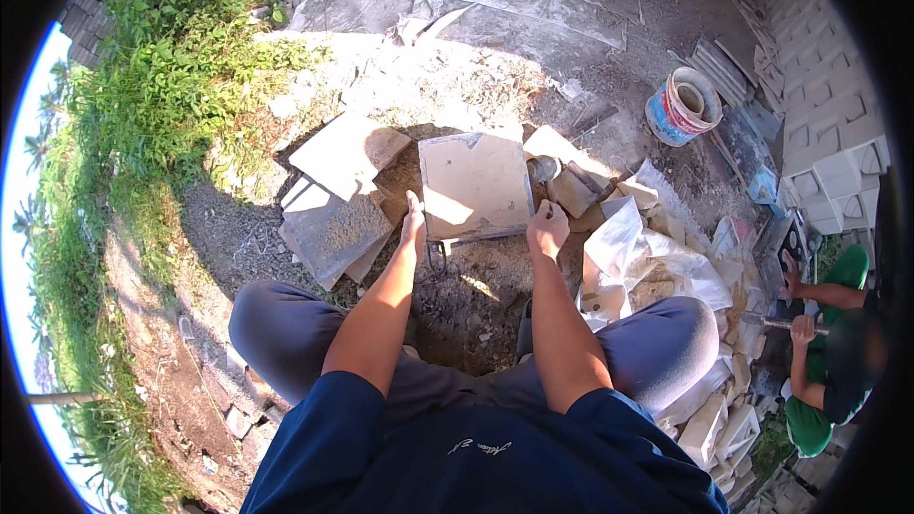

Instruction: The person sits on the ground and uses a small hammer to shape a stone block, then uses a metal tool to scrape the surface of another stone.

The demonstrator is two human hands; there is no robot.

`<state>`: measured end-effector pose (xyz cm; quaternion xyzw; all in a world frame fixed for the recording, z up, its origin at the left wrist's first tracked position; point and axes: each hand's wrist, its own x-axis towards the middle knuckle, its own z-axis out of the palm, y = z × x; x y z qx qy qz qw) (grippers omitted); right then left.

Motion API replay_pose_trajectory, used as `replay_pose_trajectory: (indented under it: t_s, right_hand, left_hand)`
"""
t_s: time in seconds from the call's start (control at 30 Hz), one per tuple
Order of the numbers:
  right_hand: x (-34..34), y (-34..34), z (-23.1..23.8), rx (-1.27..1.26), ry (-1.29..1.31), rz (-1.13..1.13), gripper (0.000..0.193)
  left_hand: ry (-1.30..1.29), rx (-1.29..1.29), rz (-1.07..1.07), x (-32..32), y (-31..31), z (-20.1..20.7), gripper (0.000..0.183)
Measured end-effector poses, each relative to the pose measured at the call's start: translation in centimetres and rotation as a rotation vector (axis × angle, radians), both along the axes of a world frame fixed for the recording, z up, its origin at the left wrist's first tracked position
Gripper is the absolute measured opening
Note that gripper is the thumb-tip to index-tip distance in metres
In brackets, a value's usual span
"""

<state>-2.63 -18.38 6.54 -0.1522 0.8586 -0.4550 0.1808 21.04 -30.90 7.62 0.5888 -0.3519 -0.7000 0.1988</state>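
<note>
A pale, square stone tile (473,181) with chipped edges is in front of me, between my two hands. My left hand (413,221) is at its lower left edge, fingers pointing up along the side and closed against it. At the lower right corner, my right hand (547,228) has its fingers curled in a pinch on the edge. A dark bent metal piece (437,259) shows just under the tile's near edge. What supports the tile from below is hidden.
Other slabs lie stacked to the left, including a sandy grey slab (338,228) and a pale slab (350,152). White torn sacking (657,262) and broken pieces spread rightward. A paint bucket (684,107) stands beyond. At far right a co-worker's hand (803,328) grips a tool.
</note>
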Motion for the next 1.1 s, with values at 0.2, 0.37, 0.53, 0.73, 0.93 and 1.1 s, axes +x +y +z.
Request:
replay_pose_trajectory:
  t_s: [0.2, 0.37, 0.53, 0.73, 0.93, 1.1]
  right_hand:
    - [1.1, -0.9, 2.3, -0.008, -0.235, 0.088, 0.047]
    - [0.7, -1.3, 2.4, 0.108, -0.234, 0.121, 0.050]
    - [-0.2, -2.4, 1.2, 0.154, -0.209, 0.274, 0.057]
    - [-6.0, -2.4, 0.3, 0.418, 0.030, 0.279, 0.068]
    - [-1.6, -6.5, 1.8, 0.024, -0.114, 0.284, 0.071]
    - [-5.2, -4.6, -0.8, -0.256, -0.281, 0.317, 0.056]
  left_hand:
    - [-0.011, -0.030, -0.105, 0.4, 2.0, 0.3, 0.093]
    - [-0.046, -0.217, -0.093, 0.7, 3.8, -1.4, 0.077]
    - [0.000, -0.242, -0.095, 2.1, 1.5, -5.2, 0.076]
    - [-0.177, -0.338, -0.297, -4.1, 1.9, -7.7, 0.063]
    - [0.075, -0.152, -0.023, 0.3, -5.0, -11.0, 0.082]
    - [0.565, 0.328, 0.208, -3.1, -4.9, -6.9, 0.083]
